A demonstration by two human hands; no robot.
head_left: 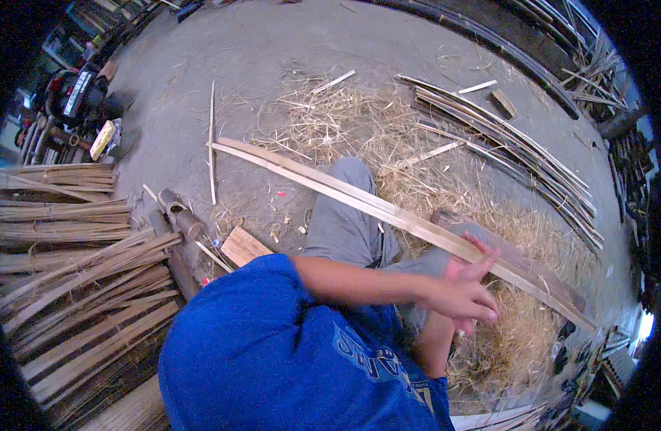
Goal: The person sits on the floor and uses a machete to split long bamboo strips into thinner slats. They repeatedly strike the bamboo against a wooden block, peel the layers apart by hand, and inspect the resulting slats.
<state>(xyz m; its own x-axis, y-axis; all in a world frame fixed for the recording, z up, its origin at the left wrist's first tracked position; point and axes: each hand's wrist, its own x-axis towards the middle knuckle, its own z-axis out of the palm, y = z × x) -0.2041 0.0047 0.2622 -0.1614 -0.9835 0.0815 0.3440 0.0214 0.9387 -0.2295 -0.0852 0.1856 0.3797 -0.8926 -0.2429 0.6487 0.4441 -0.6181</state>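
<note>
Pale, long bamboo-like strips [381, 208], apparently two side by side, ran slantwise over the grey-trousered legs [345, 230]. Their right-hand part lay above a flat brown plank [517, 248], amid straw-coloured shavings [528, 337].

Left hand [460, 298]: fingers loosely spread, nothing seen gripped, overlapping the other hand in view. Right hand [460, 271]: palm partly covered, fingers against the strips; could not tell how firmly they closed.

Risks, my judgement: long overhang toward the far left could have tipped or swung the strips if the right hand slackened. Raw edges might have driven splinters into bare fingers. Crossed hands left little room; one could have knocked the other. Loose shavings underneath offered poor footing for anything set down.

Containers: none made out near the hands. Closest in form was a brown, tube-like piece [179, 212] on the floor at left; contents unreadable. Beside it lay tan bundles of thin split strips [93, 287], heaped, not boxed.
</note>
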